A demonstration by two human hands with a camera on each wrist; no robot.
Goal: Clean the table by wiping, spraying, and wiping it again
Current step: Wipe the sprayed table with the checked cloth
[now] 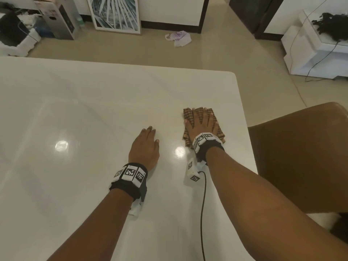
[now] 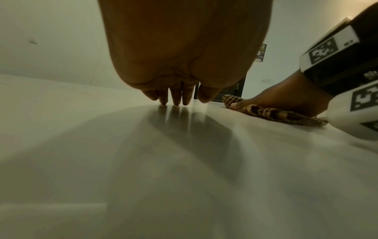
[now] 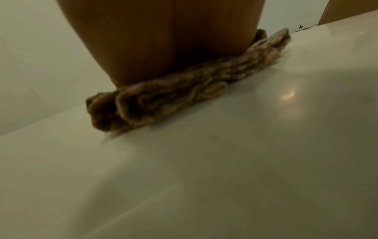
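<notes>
A brown checked cloth lies folded on the glossy white table near its right edge. My right hand lies flat on the cloth with fingers spread, pressing it down. The right wrist view shows the palm over the bunched cloth. My left hand rests on the bare table to the left of the cloth, its fingertips touching the surface, holding nothing. From the left wrist view the cloth shows under the right hand. No spray bottle is in view.
A brown chair stands against the table's right edge. A black cable runs from my right wrist across the table toward me. On the floor beyond are a framed picture, boxes, crumpled paper and white furniture.
</notes>
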